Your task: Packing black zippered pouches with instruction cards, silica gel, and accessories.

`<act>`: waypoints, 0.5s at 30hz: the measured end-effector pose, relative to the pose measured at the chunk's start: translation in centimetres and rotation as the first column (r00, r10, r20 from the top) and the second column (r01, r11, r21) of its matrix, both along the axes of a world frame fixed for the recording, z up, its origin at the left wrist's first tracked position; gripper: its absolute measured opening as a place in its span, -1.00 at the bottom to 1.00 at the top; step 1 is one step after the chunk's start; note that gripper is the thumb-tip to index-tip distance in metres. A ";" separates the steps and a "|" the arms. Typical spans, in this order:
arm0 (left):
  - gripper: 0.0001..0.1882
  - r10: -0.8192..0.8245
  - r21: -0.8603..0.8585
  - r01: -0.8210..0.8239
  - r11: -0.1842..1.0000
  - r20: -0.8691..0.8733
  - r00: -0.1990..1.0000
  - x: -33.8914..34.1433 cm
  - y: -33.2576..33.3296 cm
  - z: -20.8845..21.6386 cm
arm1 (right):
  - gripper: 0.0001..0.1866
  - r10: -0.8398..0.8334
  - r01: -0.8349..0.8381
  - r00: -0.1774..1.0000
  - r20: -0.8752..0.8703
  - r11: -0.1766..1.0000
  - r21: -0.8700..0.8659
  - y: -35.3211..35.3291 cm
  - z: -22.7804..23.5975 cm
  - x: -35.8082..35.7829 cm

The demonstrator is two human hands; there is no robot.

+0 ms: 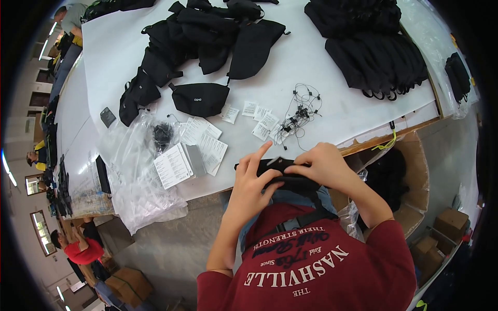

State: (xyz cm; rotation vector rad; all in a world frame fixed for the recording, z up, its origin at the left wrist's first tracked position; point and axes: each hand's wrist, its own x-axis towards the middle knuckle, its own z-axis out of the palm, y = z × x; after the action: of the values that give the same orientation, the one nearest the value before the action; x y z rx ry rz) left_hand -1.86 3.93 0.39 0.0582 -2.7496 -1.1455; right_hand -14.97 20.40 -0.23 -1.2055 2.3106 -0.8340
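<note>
At the table's near edge, in front of my body, is a small black fabric pouch [274, 164]. My left hand [250, 187] grips its near left side, the index finger raised and the other fingers bent at the fabric. My right hand [328, 165] pinches the pouch's right side between thumb and fingers. A small grey shiny patch shows on the pouch between the hands; its inside is hidden. Just beyond lie a tangle of black strings with small tabs [300, 116] and several white printed packets [265, 124]. A finished-looking black pouch [201, 99] lies flat farther left.
A loose pile of black pouches [207, 36] covers the table's far middle; a neat row of them [376, 62] is far right. Left are a stack of white printed cards [174, 166] and clear plastic bags [137, 176]. An open cardboard box [415, 176] stands right. Other people work at left.
</note>
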 end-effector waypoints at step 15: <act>-0.80 0.253 0.408 -0.303 0.861 0.174 0.952 -6.2 -2.9 -4.8 | -0.60 0.262 -0.278 0.957 0.126 0.950 0.141 2.5 -2.4 0.9</act>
State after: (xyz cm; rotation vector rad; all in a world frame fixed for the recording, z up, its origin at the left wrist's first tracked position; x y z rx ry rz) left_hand -8.09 1.06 -4.46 0.5732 -2.4070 -1.6759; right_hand -14.08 22.94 -2.63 -1.3344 2.0250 -0.5908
